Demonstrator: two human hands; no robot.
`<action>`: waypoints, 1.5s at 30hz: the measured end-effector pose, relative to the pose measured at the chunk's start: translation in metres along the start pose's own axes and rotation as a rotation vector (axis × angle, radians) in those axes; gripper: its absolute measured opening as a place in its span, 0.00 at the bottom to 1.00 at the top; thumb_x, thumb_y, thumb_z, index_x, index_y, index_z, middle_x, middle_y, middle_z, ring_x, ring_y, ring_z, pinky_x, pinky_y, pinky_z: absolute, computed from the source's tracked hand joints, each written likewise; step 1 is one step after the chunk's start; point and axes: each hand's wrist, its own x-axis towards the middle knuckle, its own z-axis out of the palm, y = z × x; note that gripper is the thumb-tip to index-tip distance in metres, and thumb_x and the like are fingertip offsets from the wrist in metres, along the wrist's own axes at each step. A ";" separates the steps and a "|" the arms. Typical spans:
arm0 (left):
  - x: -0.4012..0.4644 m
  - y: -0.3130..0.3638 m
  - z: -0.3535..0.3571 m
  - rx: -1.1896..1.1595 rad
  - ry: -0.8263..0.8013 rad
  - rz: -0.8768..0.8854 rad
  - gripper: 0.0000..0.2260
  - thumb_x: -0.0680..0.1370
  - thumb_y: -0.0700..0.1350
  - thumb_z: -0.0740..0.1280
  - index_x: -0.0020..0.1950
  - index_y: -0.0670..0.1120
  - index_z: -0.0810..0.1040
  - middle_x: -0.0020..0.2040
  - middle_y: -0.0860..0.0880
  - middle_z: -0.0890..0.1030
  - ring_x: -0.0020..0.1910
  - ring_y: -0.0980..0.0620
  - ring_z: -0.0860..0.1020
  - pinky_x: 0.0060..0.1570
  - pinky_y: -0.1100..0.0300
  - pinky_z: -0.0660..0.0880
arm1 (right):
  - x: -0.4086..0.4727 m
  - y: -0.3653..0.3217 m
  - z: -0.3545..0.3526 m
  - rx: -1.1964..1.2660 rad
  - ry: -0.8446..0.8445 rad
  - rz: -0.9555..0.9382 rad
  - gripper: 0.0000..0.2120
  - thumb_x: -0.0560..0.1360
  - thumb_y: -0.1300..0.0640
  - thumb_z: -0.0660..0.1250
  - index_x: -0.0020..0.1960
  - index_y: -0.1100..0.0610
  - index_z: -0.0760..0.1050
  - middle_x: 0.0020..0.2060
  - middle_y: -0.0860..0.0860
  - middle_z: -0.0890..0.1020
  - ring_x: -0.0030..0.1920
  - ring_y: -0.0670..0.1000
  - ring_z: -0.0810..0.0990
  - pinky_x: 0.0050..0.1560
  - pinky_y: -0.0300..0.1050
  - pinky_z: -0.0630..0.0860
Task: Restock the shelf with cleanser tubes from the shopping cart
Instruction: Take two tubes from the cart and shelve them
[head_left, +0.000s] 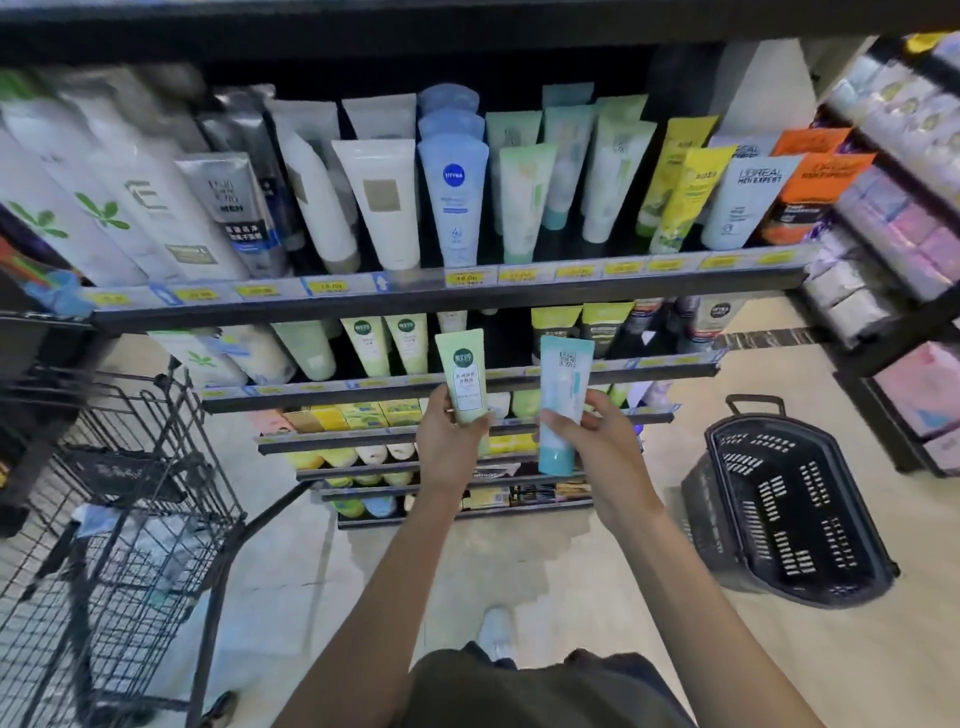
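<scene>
Cleanser tubes fill our two hands near the middle of the frame. Our left hand (451, 435) grips a pale green tube (463, 375) around its lower half, fingers (475, 422) curled across the front, the tube upright with its flat crimped end on top. Just to the right, our right hand (597, 435) holds a light blue tube (562, 400), thumb and fingers pinching its middle, its cap pointing down and its crimped end up. The two tubes stand side by side, close but apart, in front of the lower shelves.

At the lower left sits the black wire shopping cart (130, 499), with something pale and blurred lying in its basket. At the right, on the pale floor, a black plastic basket (784, 509) with a handle rests near the shelf's foot.

Farther off, the shelf (447, 299) runs across the frame with yellow price tags along its front edge. On it stand rows of tubes, among them a blue one (453, 200) at centre, white ones to the left, and green, yellow and orange ones to the right.
</scene>
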 end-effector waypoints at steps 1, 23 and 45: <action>0.005 0.000 0.003 0.002 0.017 0.002 0.22 0.75 0.40 0.77 0.67 0.51 0.76 0.57 0.53 0.83 0.56 0.53 0.81 0.55 0.52 0.81 | 0.003 0.000 -0.001 -0.004 -0.006 0.000 0.19 0.74 0.58 0.78 0.63 0.51 0.78 0.51 0.51 0.88 0.53 0.59 0.86 0.48 0.53 0.83; 0.102 -0.006 0.029 0.127 0.174 0.112 0.28 0.79 0.43 0.74 0.77 0.45 0.68 0.69 0.46 0.79 0.69 0.48 0.75 0.66 0.60 0.71 | 0.060 0.002 0.003 -0.115 -0.077 -0.003 0.16 0.74 0.58 0.78 0.58 0.47 0.78 0.55 0.50 0.87 0.55 0.59 0.86 0.56 0.60 0.83; 0.116 -0.016 0.040 0.436 0.195 0.137 0.18 0.80 0.40 0.72 0.65 0.41 0.68 0.50 0.41 0.82 0.45 0.39 0.82 0.33 0.52 0.73 | 0.050 0.011 0.000 -0.049 -0.016 0.016 0.21 0.74 0.59 0.77 0.65 0.49 0.77 0.54 0.49 0.87 0.55 0.57 0.87 0.62 0.65 0.80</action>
